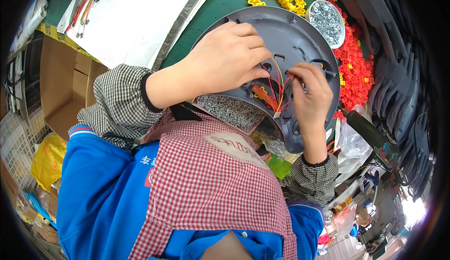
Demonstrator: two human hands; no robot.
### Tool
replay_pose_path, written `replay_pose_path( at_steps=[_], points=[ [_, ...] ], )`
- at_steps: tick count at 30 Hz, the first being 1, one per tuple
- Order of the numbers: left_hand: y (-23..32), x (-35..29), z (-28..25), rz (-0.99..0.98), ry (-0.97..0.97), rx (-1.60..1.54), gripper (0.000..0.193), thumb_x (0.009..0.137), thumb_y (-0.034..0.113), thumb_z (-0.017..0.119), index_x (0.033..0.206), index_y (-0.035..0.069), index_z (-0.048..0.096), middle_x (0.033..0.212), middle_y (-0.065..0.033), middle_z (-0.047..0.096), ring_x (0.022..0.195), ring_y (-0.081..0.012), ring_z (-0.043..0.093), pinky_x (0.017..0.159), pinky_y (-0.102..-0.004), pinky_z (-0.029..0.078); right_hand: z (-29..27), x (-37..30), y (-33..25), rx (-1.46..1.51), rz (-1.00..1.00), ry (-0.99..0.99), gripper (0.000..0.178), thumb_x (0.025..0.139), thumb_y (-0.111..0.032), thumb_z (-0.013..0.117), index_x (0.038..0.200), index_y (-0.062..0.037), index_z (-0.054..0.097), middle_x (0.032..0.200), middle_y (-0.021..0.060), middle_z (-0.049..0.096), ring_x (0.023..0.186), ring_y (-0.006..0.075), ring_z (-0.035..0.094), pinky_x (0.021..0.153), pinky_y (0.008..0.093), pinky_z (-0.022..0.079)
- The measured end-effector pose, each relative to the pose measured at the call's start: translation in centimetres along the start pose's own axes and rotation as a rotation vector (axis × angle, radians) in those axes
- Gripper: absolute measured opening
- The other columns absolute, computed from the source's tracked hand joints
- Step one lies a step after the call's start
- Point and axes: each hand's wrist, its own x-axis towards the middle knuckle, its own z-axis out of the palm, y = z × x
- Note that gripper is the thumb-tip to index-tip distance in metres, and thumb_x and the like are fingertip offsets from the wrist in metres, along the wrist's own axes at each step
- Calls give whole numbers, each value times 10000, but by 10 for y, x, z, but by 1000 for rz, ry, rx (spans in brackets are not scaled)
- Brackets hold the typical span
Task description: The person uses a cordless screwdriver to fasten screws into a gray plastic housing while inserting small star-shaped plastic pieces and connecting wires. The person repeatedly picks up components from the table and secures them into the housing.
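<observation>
checked apron [220, 189] closest; left hand [229, 57] and right hand [313, 93] pinch wires [281, 91] over grey shell [300, 34]

Room over wht sheet [140, 14], upper L — wires [281, 89] cross gap btwn hands [228, 57] [312, 91].

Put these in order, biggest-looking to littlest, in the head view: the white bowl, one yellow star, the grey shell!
1. Grey shell, by far the biggest
2. White bowl
3. Yellow star, much the littlest
</observation>
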Motion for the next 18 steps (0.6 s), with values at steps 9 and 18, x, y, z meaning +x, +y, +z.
replay_pose_path(
  at_steps=[9,18],
  points=[
    [-1,7,6,-95,-417,76,187,823,222,696,995,153,672,721,-43,641,788,-229,653,728,-320,507,2,-8,12,-140,-99,9,302,759,52,659,1029,-81,629,846,71,654,765,262,622,686,363,500],
    [-1,15,7,-8,-344,88,183,737,158,740,899,117,666,949,-1,596,930,-201,582,783,-345,502,1,1,7,-232,-111,-102,322,768,22,651,1069,-84,608,802,83,639,750,284,608,682,401,493]
  ],
)
